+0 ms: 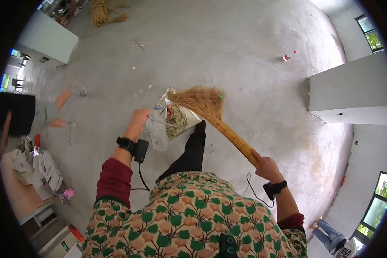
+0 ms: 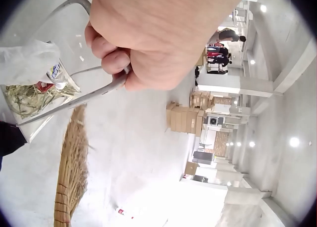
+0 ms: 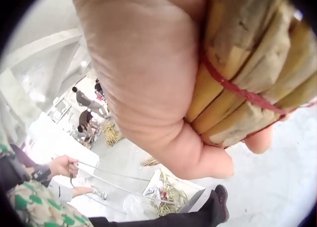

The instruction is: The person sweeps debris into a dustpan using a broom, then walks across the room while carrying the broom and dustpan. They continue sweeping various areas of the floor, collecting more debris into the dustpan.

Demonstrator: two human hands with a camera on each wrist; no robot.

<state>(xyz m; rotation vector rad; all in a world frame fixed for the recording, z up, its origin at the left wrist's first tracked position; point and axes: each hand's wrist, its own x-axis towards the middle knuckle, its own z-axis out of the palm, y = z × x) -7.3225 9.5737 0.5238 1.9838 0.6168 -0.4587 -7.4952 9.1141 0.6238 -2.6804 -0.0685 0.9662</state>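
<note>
My left hand (image 1: 139, 120) grips the thin metal handle (image 2: 69, 104) of a dustpan (image 1: 192, 117). In the dustpan lie dry straw and leaf bits (image 1: 175, 124), a red wrapper (image 2: 44, 86) and a clear plastic bag (image 1: 159, 138) that hangs over its left side. My right hand (image 1: 268, 168) holds a straw broom (image 1: 234, 138) near the top of its bundled stick handle, which red string binds in the right wrist view. The broom's bristles (image 1: 200, 99) fan out over the dustpan's far edge. One dark-shod foot (image 1: 200, 127) is right at the dustpan's near side.
A plastic bottle (image 1: 286, 57) lies on the concrete floor to the right, near a pale column (image 1: 352, 90). Small scraps lie ahead. At left stands a table (image 1: 19, 191) with bags and boxes. Another straw bundle (image 1: 99, 13) lies far left; a person (image 1: 331, 236) is behind right.
</note>
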